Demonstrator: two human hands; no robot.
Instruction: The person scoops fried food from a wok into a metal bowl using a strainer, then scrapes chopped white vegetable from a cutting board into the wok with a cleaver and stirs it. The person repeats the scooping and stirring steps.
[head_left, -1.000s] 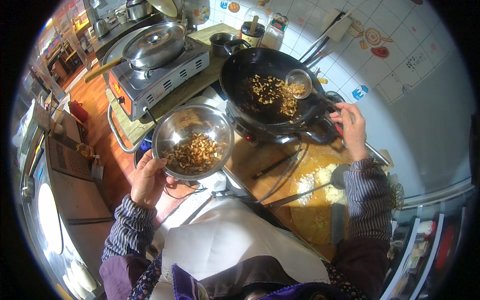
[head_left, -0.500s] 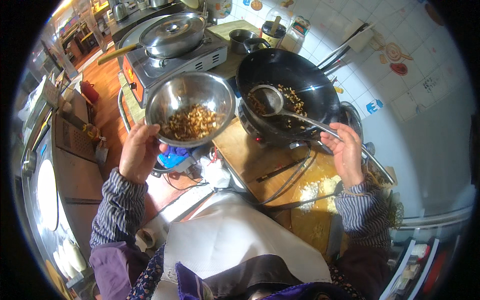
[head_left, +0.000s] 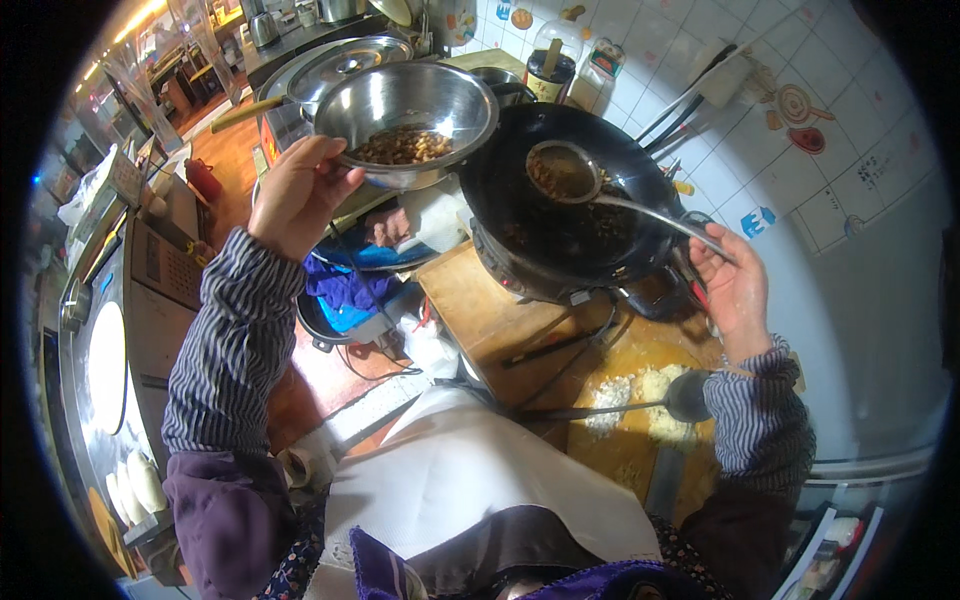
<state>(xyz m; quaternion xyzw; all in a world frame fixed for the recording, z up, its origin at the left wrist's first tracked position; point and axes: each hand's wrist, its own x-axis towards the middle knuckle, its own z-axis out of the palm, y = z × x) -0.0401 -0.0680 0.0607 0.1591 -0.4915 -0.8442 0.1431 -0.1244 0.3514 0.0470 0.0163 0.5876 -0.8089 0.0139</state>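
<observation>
My left hand (head_left: pixel 295 195) grips the rim of a stainless steel bowl (head_left: pixel 462 100), held tilted left of the wok. Browned chopped bits (head_left: pixel 405 146) lie in the bowl. In my right hand (head_left: pixel 735 280) is the handle of a mesh strainer (head_left: pixel 565 172), its round head above the black wok (head_left: pixel 645 160). Some brown bits show in the strainer, and a few dark ones lie in the wok. The wok rests on a cooker at the edge of a wooden board (head_left: pixel 500 320).
A black ladle (head_left: pixel 688 397) crosses the board beside chopped pale pieces (head_left: pixel 655 385). Behind the bowl stands a lidded steel pan (head_left: pixel 350 62) on a stove. A jar (head_left: pixel 550 75) stands by the tiled wall. Blue and purple cloths (head_left: pixel 345 285) and a cable hang below.
The bowl has risen away from me and now tilts the other way, covering part of the lidded pan. The strainer has lifted and shifted right over the wok, with my right hand moving right.
</observation>
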